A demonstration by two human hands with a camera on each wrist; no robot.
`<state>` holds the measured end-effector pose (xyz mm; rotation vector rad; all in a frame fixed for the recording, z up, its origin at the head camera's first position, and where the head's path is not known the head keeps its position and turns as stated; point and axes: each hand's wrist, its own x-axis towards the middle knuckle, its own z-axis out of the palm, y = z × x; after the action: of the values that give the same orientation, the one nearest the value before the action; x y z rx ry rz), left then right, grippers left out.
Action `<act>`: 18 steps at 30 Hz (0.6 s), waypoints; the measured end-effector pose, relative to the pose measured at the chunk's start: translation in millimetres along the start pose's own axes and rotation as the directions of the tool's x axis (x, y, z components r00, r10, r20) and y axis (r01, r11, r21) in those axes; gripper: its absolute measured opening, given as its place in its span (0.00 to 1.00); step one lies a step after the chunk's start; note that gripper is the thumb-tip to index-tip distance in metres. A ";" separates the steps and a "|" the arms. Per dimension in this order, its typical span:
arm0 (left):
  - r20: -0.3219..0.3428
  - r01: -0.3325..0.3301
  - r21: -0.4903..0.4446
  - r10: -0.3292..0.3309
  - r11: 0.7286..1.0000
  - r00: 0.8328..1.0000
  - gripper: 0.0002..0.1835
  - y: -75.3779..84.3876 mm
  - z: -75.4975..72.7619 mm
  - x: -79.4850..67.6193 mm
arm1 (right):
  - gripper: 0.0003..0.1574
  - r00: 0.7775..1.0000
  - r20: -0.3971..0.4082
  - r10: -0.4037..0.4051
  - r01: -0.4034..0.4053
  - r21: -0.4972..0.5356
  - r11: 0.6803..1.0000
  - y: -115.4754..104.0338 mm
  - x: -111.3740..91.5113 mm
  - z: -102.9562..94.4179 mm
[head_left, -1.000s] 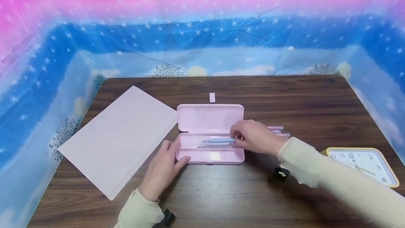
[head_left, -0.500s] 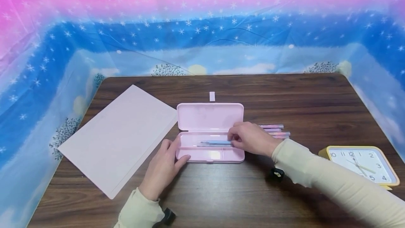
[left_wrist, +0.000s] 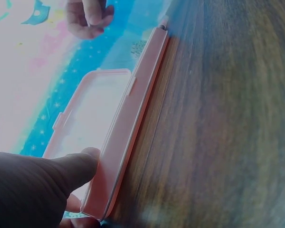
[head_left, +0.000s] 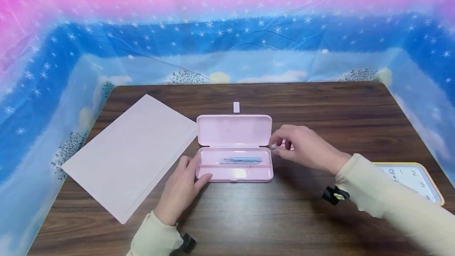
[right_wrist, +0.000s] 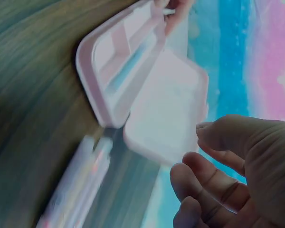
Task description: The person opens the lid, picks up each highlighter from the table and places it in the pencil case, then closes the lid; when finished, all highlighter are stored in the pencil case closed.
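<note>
A pink pencil case (head_left: 222, 174) lies with its lid up on the table. Inside its back compartment rest a blue pen (head_left: 245, 159) and a thin clear stick-like item beside it. My left hand (head_left: 181, 191) grips the case's left end, thumb over the front edge. Off the right end, my right hand (head_left: 302, 145) hovers with loosely bent fingers; in the right wrist view nothing is between thumb and fingertips. Below it lie several pink-and-clear pens (right_wrist: 78, 183), mostly hidden by the hand in the head view.
A large pale flat folder or book (head_left: 131, 153) lies slanted on the left. Behind the case sits a small white block (head_left: 236, 107). A yellow-rimmed clock (head_left: 414, 175) lies at right, partly behind the sleeve. Snowflake-patterned cloth (head_left: 227, 34) surrounds the wooden table (head_left: 249, 216).
My right hand has let go of the blue pen inside the case and moved right, over the pens beside it. My left hand stays on the case.
</note>
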<state>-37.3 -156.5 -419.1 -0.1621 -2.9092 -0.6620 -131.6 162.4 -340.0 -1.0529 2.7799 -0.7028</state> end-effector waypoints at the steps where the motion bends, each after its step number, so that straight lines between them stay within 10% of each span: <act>1: -0.002 -0.003 0.000 0.003 1.000 1.000 0.39 -0.1 0.0 0.1 | 0.09 1.000 -0.008 0.013 -0.013 -0.004 1.000 2.7 -3.9 -5.1; 18: 0.006 -0.001 -0.014 0.001 1.000 1.000 0.39 -0.2 1.0 0.3 | 0.09 0.953 0.075 0.293 -0.287 -0.074 0.955 76.0 -57.2 -28.3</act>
<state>-37.7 -156.2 -420.0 -0.1671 -2.9111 -0.6835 -141.0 260.3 -353.4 -0.6419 2.8124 -0.5240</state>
